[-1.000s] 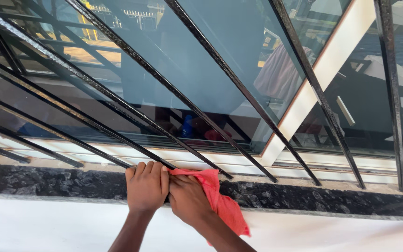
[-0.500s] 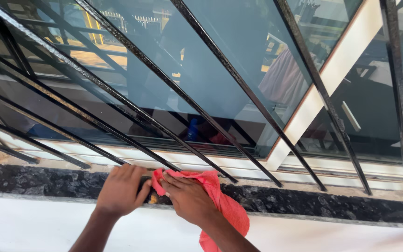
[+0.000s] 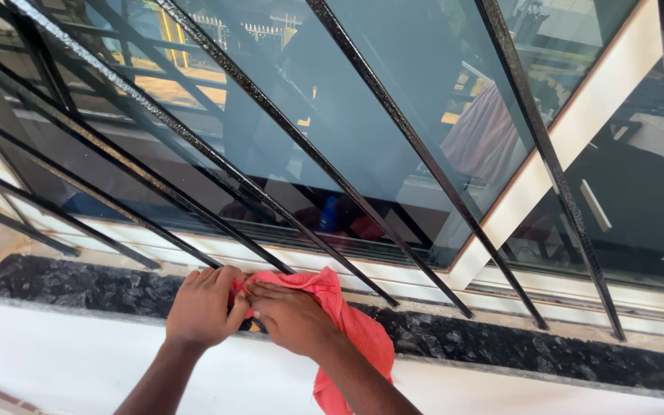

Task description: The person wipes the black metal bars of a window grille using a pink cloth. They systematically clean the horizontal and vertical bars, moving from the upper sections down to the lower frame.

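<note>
Both hands meet on the sill (image 3: 78, 286): right hand (image 3: 290, 317) presses the cloth (image 3: 355, 327) flat; left hand (image 3: 203, 306) pinches its near-left end.

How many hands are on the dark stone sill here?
2. The left hand lies on the sill, touching the pink cloth at its left edge; the right hand presses on the cloth beside it. No others show.

No label, sign or screen showed anywhere in the view. The only package-like thing was a small blue bottle (image 3: 330, 214), seen dimly through the tinted window glass (image 3: 363, 100). It stood upright just behind the lower window frame, beside something red that was too blurred to make out. Its make and any markings could not be told.
</note>
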